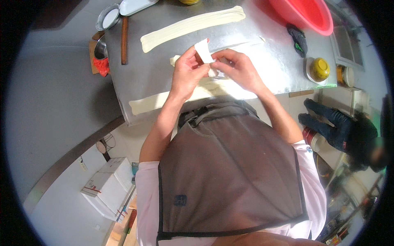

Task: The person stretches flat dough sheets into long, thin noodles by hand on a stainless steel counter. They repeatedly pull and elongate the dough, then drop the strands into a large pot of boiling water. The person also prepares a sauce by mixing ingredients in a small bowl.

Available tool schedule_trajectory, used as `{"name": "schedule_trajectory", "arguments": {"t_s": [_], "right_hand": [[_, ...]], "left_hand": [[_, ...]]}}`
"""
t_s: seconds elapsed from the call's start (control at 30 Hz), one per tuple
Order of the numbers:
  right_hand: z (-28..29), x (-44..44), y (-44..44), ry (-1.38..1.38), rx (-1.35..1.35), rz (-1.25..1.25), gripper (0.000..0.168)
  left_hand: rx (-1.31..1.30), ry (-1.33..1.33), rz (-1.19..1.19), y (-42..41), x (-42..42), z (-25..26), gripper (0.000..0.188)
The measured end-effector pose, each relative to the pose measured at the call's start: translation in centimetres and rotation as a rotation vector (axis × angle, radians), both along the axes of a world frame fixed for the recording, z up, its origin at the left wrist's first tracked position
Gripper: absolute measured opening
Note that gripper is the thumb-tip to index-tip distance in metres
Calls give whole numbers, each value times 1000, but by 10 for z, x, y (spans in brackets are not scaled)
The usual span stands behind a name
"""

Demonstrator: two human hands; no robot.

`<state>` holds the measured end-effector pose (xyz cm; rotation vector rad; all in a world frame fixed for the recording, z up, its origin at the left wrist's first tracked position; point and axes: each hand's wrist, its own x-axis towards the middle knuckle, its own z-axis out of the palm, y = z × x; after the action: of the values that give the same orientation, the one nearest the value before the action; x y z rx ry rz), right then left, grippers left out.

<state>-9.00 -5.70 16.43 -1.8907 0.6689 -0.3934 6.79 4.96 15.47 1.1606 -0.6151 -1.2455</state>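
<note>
Over the middle of the metal worktop, my left hand holds a small pale piece of dough upright between thumb and fingers. My right hand pinches the lower right edge of that piece, the fingertips of both hands close together. Behind my left wrist, the end of another dough piece shows; the rest is hidden. One long flat dough strip lies slantwise farther back. A second long strip runs along the near edge, partly covered by my left forearm.
A wooden rolling pin lies at left, near a metal bowl of white contents and a white tray. At right are a red plastic basin, a dark cloth and a yellow bowl. Another person is beyond.
</note>
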Motion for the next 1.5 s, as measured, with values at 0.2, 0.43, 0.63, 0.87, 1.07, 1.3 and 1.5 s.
{"name": "schedule_trajectory", "arguments": {"t_s": [0.2,0.43,0.63,0.87,1.07,1.3,1.5], "right_hand": [[-11,-11,-12,-292,631,-330,15],[-26,-115,-140,-478,721,-536,21],[9,-182,-235,-628,831,-324,22],[51,-218,-289,-576,848,-321,23],[70,-274,-376,-489,804,-162,31],[111,-148,-374,-413,576,-331,26],[143,-36,-371,-311,525,-24,30]], "left_hand": [[1,739,183,30,35,-19,38],[64,604,438,163,214,-21,13],[193,349,763,275,302,3,18],[52,448,785,381,344,10,31],[-42,449,891,503,316,31,37],[-26,407,1280,658,164,93,42],[-113,309,1520,820,-51,92,44]]}}
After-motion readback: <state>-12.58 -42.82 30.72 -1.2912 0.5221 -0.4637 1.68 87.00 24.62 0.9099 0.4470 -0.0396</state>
